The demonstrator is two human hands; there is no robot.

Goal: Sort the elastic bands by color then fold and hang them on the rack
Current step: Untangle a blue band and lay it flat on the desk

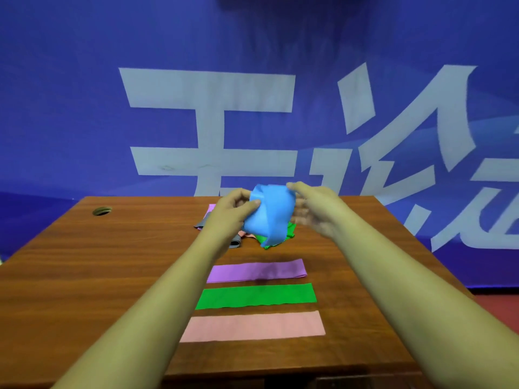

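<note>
Above the far middle of the table, the left hand and right hand grip a crumpled blue band, hiding part of the loose pile beneath; nearer, a purple band, green band and pink band lie flat

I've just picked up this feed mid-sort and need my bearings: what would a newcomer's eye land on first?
The bright blue band, bunched and lifted at centre above the table, gripped by the left hand, with the blurred right hand at its other edge. Next, three bands laid flat in a column: purple band, green band, and pink band nearest. Behind them lies a tangled pile of unsorted bands.
</note>
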